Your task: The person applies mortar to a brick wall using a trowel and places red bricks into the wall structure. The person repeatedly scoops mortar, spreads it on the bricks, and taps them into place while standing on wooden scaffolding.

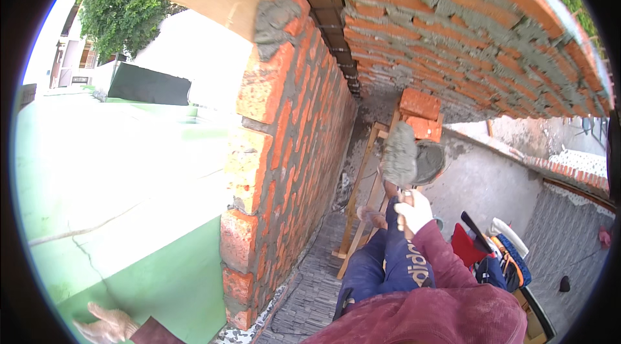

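Observation:
My right hand [414, 213], in a white glove, grips the handle of a trowel heaped with wet grey mortar [399, 150]. Just beyond the trowel sit a black bucket [429, 163] and orange bricks [420, 103]. My left hand [107, 324], in a pale glove, is at the lower left with its fingers apart, against a pale green surface in view. Between my hands runs a brick wall [291, 137] with grey joints, and a lump of mortar [272, 21] lies on its far end.
A second brick wall [466, 33] with rough mortar rises across the top right. A wooden trestle [356, 211] stands beside my legs. Several coloured objects [469, 244] lie at the lower right. The green wall and ledge [142, 273] fill the left side.

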`<state>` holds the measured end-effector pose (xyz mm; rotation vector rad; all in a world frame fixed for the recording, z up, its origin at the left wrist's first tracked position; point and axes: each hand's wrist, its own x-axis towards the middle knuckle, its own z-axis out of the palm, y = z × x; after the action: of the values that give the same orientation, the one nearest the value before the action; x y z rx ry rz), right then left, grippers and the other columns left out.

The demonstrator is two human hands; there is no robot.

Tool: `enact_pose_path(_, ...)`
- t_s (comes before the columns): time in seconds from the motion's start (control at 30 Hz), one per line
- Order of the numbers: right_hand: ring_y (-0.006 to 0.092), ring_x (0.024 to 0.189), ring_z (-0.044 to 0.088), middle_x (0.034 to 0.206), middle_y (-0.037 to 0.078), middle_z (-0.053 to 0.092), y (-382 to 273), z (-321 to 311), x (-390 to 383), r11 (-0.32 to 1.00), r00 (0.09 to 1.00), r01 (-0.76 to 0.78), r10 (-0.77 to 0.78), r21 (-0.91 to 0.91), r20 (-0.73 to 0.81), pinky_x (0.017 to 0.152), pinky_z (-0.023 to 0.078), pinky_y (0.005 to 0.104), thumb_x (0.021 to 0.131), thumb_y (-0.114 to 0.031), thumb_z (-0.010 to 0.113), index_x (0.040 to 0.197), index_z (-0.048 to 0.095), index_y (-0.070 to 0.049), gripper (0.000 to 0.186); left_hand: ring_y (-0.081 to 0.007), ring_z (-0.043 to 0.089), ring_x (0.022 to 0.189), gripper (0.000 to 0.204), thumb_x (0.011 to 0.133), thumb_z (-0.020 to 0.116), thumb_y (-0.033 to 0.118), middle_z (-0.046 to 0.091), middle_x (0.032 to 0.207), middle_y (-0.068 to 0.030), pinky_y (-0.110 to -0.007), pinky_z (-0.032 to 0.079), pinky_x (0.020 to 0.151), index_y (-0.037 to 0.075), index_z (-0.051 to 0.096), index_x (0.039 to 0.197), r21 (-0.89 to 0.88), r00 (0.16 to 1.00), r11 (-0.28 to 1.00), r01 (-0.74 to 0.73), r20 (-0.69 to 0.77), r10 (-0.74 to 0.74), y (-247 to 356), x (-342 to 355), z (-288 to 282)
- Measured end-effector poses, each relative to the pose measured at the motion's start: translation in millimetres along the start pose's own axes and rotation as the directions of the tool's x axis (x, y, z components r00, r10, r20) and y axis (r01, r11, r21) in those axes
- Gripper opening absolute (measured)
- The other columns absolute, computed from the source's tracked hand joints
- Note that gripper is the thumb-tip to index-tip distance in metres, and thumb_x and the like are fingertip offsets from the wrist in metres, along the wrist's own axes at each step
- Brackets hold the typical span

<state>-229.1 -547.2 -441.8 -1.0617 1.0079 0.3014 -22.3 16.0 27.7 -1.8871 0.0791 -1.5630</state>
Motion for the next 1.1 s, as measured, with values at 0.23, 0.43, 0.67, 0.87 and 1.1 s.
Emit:
enact_pose_path(0.23, 0.0152, 0.05, 0.055, 0.077, 0.006, 0.058, -219.5, 169.1, -25.5, 0.936, 0.82, 0.155, -0.3, 0.316, 0.487, 0.045, 0.049, 0.0337, 0.093, -0.008, 0.061, 0.114, 0.058, -0.002, 0.022, -0.0386, 0.062, 0.103, 0.073, 0.087, 0.078, 0.049, 0.064, 0.119, -0.0221, -0.053, 0.051, 0.087, -0.002, 0.062, 0.136, 0.117, 0.998, 0.993, -0.03, -0.052, 0.036, 46.0, 5.9, -18.9)
enact_pose_path(0.43, 0.0147, 0.053, 0.056, 0.075, 0.003, 0.059, -283.8, 252.8, 91.1, 0.74, 0.66, -0.15, -0.419, 0.656, 0.624, 0.048, 0.05, 0.0328, 0.1, -0.018, 0.05, 0.118, 0.061, -0.001, 0.027, -0.0381, 0.061, 0.099, 0.073, 0.082, 0.08, 0.047, 0.063, 0.116, -0.0204, -0.052, 0.051, 0.084, -0.003, 0.064, 0.133, 0.08, 0.996, 0.996, -0.042, -0.08, 0.048, 66.4, 12.3, -12.9)
enact_pose_path(0.67, 0.0163, 0.051, 0.055, 0.074, 0.004, 0.057, -266.5, 270.0, 98.8, 0.878, 0.648, 0.046, -0.388, 0.476, 0.655, 0.044, 0.048, 0.036, 0.101, -0.024, 0.051, 0.114, 0.061, -0.002, 0.027, -0.0393, 0.061, 0.101, 0.073, 0.08, 0.082, 0.043, 0.061, 0.12, -0.0216, -0.053, 0.053, 0.084, -0.005, 0.065, 0.132, 0.085, 0.983, 0.995, -0.051, -0.172, 0.065, 55.9, 2.5, -10.2)
enact_pose_path(0.87, 0.0172, 0.046, 0.05, 0.07, 0.006, 0.054, -315.2, 207.3, 15.7, 0.808, 0.884, 0.447, -0.335, -0.384, 0.325, 0.04, 0.043, 0.0376, 0.106, -0.034, 0.047, 0.111, 0.055, -0.004, 0.031, -0.0388, 0.06, 0.103, 0.073, 0.079, 0.084, 0.044, 0.059, 0.123, -0.0215, -0.055, 0.053, 0.085, -0.004, 0.065, 0.132, 0.103, 0.996, 0.994, -0.046, -0.068, 0.053, 40.9, 6.9, -19.9)
enact_pose_path(1.1, 0.0209, 0.048, 0.052, 0.077, 0.007, 0.052, -298.1, 200.7, 62.8, 0.805, 0.944, 0.323, -0.236, -0.498, 0.231, 0.042, 0.045, 0.0408, 0.106, -0.034, 0.047, 0.103, 0.051, -0.007, 0.027, -0.0382, 0.06, 0.1, 0.079, 0.072, 0.091, 0.044, 0.061, 0.113, -0.0185, -0.054, 0.052, 0.088, 0.003, 0.065, 0.134, 0.021, 0.995, 0.999, 0.028, -0.095, -0.026, 54.6, 1.1, -4.5)
